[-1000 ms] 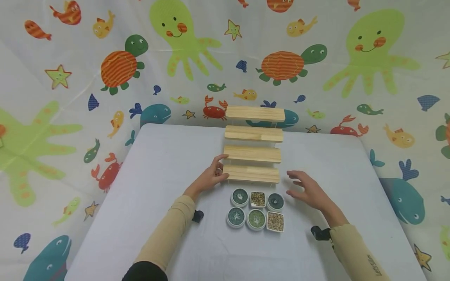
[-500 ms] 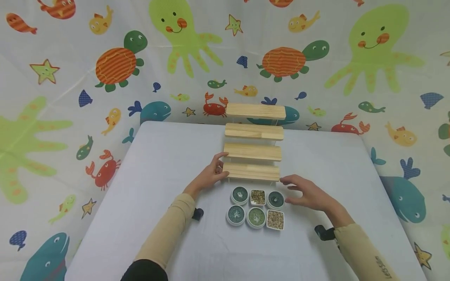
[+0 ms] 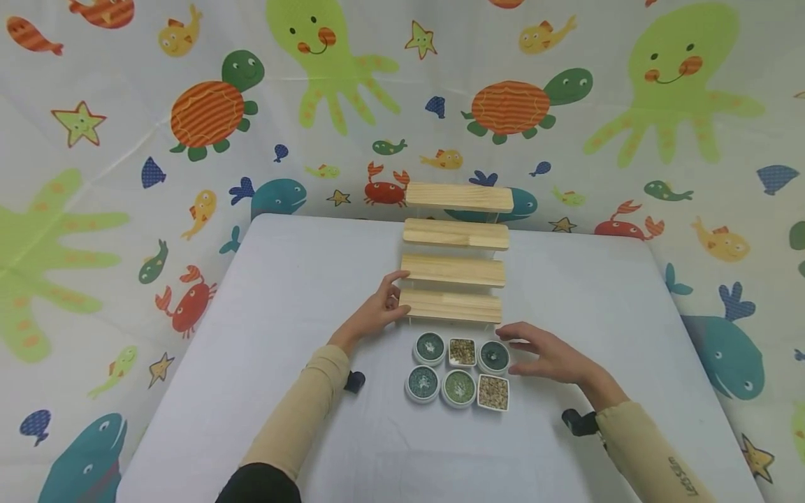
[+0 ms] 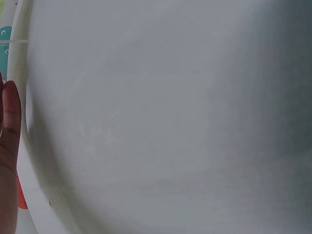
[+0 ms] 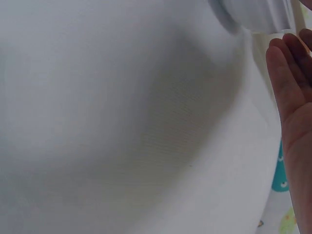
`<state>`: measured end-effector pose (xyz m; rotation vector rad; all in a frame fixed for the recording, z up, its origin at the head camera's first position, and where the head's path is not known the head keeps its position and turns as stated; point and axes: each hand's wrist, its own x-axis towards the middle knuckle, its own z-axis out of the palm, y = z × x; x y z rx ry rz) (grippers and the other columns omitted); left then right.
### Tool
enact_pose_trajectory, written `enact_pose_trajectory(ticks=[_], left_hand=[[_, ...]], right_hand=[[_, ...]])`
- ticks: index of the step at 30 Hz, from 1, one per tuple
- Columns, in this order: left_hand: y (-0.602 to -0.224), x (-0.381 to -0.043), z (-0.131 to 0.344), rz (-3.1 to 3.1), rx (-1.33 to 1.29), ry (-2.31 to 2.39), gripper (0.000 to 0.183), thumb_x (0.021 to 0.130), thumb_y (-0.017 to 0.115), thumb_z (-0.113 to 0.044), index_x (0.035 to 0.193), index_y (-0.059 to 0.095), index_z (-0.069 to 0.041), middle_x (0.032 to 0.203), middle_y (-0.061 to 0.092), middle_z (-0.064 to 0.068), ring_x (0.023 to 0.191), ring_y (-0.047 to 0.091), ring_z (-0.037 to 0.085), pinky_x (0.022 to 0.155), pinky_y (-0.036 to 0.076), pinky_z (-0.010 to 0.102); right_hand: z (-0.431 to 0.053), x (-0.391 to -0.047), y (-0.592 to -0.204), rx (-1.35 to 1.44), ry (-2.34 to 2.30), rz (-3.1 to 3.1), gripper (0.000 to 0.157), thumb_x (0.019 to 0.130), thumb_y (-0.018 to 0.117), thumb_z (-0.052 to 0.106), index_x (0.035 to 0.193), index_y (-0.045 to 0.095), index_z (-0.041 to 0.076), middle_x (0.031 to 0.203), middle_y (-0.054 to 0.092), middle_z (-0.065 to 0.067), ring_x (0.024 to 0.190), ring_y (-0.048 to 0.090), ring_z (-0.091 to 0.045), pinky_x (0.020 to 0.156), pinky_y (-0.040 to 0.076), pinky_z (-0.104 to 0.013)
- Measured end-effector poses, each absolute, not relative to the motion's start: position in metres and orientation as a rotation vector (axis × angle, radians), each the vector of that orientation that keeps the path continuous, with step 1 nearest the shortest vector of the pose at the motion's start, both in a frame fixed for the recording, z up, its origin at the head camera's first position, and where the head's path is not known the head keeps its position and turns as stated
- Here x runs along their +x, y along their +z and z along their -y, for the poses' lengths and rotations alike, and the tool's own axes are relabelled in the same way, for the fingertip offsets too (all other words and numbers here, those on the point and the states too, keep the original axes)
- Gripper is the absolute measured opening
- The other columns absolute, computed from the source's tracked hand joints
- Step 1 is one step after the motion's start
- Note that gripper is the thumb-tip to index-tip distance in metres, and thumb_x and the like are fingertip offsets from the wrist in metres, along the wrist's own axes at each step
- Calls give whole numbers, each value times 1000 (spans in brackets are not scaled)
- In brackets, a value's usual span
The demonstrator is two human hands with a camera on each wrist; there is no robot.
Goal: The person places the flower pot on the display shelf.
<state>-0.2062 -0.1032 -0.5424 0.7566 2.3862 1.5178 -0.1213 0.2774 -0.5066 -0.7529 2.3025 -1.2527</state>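
Observation:
In the head view my left hand [image 3: 375, 309] holds the left end of a tiered wooden display stand [image 3: 451, 305], thumb at the lowest board and index finger at the board above. The other fingers curl in between them. My right hand [image 3: 548, 354] is spread beside a round white tub with dark green contents [image 3: 493, 357], fingertips past its far side and thumb at its near right rim. In the right wrist view the fingers [image 5: 285, 73] look fairly straight, just below a white tub [image 5: 258, 14]. The left wrist view catches only part of the left hand [image 4: 9, 131].
More small containers stand in two rows before the stand: round tubs [image 3: 459, 388] with green contents, and square dishes [image 3: 493, 393] of grainy material. A white cloth covers the table [image 3: 302, 272]. A sea-animal print curtain [image 3: 352, 42] hangs behind.
My right hand has moved left and toward the containers, now close beside the right-hand round tub. My left hand keeps its place on the stand. The head view has tilted slightly.

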Motion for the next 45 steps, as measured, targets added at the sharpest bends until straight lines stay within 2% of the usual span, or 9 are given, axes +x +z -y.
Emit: enact_pose_trajectory(ticks=[14, 18, 24, 33, 40, 45], left_hand=[[-544, -208, 102, -2383, 791, 1525, 71, 94, 66, -10, 148, 21, -22, 97, 51, 11, 68, 49, 14, 63, 41, 26], [-541, -206, 102, -2389, 790, 1523, 72, 94, 66, -9, 148, 20, -18, 98, 52, 17, 69, 48, 16, 63, 40, 26], [-510, -194, 101, -2374, 828, 1508, 67, 94, 63, -2, 146, 22, -6, 99, 51, 29, 69, 47, 19, 63, 39, 24], [-503, -192, 101, -2356, 819, 1509, 65, 94, 62, -3, 146, 22, -6, 99, 50, 27, 68, 47, 14, 63, 40, 25], [-505, -194, 102, -2362, 819, 1494, 65, 95, 62, -3, 146, 22, -7, 99, 50, 28, 69, 47, 17, 64, 40, 24], [-531, -204, 102, -2393, 807, 1497, 69, 95, 63, -5, 148, 19, -10, 99, 50, 26, 68, 46, 19, 62, 39, 25]], right_hand=[[-278, -122, -523, -766, -1257, -2307, 62, 84, 78, 26, 135, 50, 5, 133, 54, -6, 124, 50, -23, 103, 40, -38], [-277, -123, -522, -777, -1241, -2330, 62, 83, 79, 27, 134, 51, 5, 131, 55, -4, 122, 51, -21, 103, 41, -35], [-273, -122, -522, -754, -1245, -2311, 66, 82, 80, 29, 136, 50, 8, 134, 53, -5, 125, 49, -18, 104, 39, -33], [-271, -124, -524, -755, -1250, -2323, 63, 79, 83, 26, 131, 52, 9, 128, 53, -2, 120, 51, -18, 104, 40, -35], [-273, -127, -516, -765, -1273, -2340, 60, 80, 82, 22, 131, 52, 9, 128, 53, -1, 121, 51, -19, 104, 39, -41], [-275, -133, -510, -812, -1325, -2340, 59, 82, 81, 15, 132, 51, 7, 128, 54, -5, 119, 50, -21, 104, 40, -37]])
